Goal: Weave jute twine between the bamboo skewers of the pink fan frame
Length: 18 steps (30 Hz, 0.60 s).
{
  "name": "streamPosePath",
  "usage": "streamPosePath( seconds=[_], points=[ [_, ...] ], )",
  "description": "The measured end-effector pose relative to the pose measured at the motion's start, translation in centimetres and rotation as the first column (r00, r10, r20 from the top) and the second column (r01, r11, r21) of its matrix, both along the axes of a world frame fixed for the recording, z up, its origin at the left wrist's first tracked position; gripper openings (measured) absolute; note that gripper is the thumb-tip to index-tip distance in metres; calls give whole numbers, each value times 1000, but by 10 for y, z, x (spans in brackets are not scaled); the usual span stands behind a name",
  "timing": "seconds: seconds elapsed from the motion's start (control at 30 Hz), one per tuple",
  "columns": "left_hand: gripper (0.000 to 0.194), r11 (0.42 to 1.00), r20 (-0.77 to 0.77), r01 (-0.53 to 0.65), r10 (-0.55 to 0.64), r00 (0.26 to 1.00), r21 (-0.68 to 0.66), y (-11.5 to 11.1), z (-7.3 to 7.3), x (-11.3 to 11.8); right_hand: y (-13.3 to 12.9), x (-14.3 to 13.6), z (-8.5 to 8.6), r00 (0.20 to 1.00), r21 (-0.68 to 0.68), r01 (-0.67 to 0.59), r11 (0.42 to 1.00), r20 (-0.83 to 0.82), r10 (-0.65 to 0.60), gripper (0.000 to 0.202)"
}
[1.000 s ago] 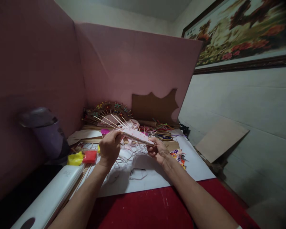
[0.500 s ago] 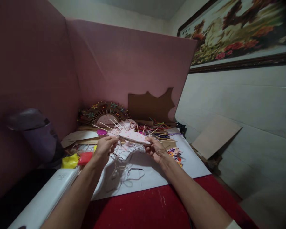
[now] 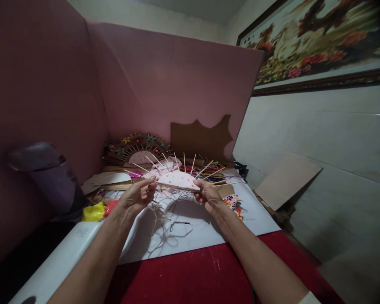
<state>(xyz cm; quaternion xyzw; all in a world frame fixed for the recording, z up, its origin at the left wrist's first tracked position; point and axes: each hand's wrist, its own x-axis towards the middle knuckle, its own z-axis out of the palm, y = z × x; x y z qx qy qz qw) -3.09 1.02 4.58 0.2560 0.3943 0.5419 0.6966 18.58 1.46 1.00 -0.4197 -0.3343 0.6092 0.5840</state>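
Note:
Between my two hands is a half-round, fabric-covered piece (image 3: 179, 180), pale pink with red dots. Thin wooden sticks (image 3: 184, 162) fan out from its curved edge, and its flat edge faces me. My left hand (image 3: 139, 195) pinches the left corner; my right hand (image 3: 206, 195) grips the right corner. Below it, loose brown string (image 3: 160, 230) lies in tangles on a white sheet (image 3: 205, 240). Behind, a larger fan-shaped piece (image 3: 139, 154) with a similar dotted centre and colourful stars leans near the pink panel.
A brown cardboard cutout (image 3: 199, 137) leans on the pink panel (image 3: 177, 80). Yellow (image 3: 94, 212) and red packets lie left, near a white box-like device (image 3: 60, 261) and a purple container (image 3: 55, 181). Flowered fabric (image 3: 232, 204) lies right. A red surface (image 3: 183, 278) is in front.
The half-round piece has tipped so that its dotted face and the whole fan of sticks show more. Both hands still hold its ends.

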Motion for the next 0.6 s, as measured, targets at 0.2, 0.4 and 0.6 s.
streamPosePath(
  seconds=[0.2, 0.4, 0.6],
  points=[
    [22, 998, -36, 65, -64, 997, 26, 4, -8, -2, -2, -1, 1, 1000, 89, -25, 996, 5, 25, 19],
    [26, 997, -125, 33, -23, 992, 73, 3, -5, 0, -3, 0, 3, 998, 91, -58, 994, 26, 56, 19],
    [25, 994, -192, 59, -40, 981, 95, 5, -10, -2, -2, 1, 3, 1000, 99, -1, 995, 25, -1, 19]
  ],
)
